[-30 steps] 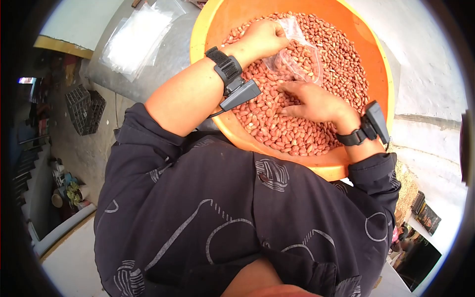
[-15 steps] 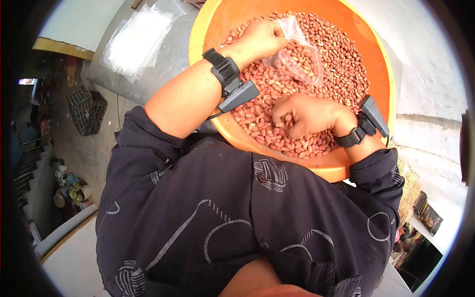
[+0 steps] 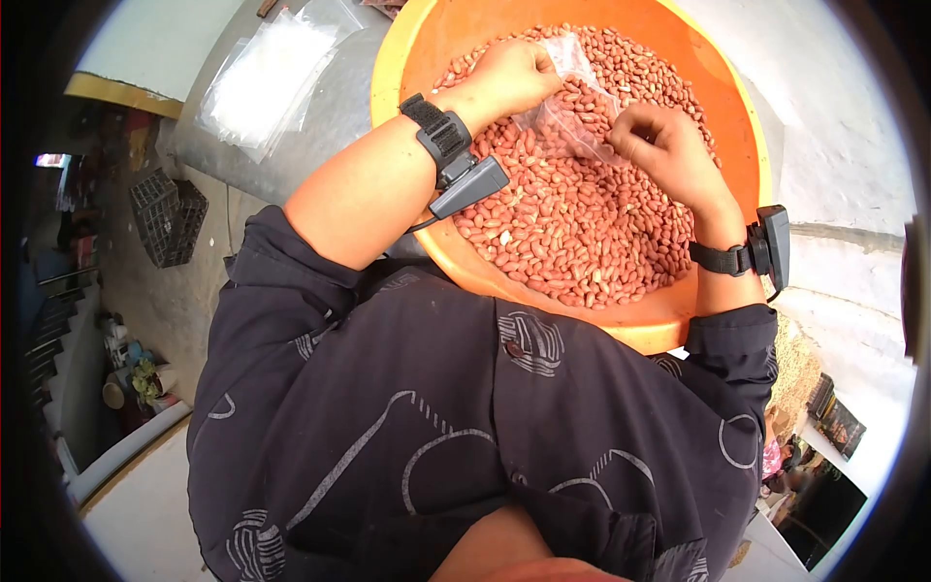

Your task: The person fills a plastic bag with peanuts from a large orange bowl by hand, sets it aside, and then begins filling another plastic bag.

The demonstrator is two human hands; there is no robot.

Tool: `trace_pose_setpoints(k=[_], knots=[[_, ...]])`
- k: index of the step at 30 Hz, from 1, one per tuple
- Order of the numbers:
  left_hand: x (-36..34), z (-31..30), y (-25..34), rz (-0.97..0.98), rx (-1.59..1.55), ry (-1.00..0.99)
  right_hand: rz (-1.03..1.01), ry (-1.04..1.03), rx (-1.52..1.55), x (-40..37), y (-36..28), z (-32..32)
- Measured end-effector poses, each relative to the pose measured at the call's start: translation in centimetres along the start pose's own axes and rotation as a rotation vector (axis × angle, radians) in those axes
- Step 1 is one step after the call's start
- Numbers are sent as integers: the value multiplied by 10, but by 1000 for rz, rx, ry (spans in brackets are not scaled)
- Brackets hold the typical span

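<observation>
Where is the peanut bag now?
Head view: the bag lies on the peanuts in the far half of the orange basin, gripped by the left hand, right hand beside it.

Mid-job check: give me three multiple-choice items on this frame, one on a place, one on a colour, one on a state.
1. Where do the spare bags lie relative to the basin?
A inside it
B on the grey surface beside it
C under it

2. What colour is the basin?
A blue
B green
C orange

3. How is the left hand?
A shut on the edge of the clear bag
B flat and open on the nuts
C outside the basin

Answers:
1 B: the bags lie on the grey surface, outside the rim.
2 C: the rim and wall are orange.
3 A: the hand's fingers pinch the bag above the peanuts.
</observation>
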State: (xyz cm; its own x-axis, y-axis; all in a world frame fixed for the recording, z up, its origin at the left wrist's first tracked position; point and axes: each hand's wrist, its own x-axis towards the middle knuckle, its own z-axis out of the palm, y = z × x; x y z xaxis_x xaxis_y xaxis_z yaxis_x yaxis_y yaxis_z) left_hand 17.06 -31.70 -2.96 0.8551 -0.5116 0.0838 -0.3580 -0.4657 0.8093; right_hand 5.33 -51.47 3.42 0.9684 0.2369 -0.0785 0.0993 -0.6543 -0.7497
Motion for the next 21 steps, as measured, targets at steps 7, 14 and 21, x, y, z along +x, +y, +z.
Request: trace_pose_setpoints(k=[7,14,21], knots=[[1,1,-1,0,5,18,35,-551,-523,-14,1,53],[-1,-2,3,4,0,-41,-107,-804,-221,-11,-3,79],[0,7,-4,341,-162,-138,-31,-665,348,-1,-7,44]])
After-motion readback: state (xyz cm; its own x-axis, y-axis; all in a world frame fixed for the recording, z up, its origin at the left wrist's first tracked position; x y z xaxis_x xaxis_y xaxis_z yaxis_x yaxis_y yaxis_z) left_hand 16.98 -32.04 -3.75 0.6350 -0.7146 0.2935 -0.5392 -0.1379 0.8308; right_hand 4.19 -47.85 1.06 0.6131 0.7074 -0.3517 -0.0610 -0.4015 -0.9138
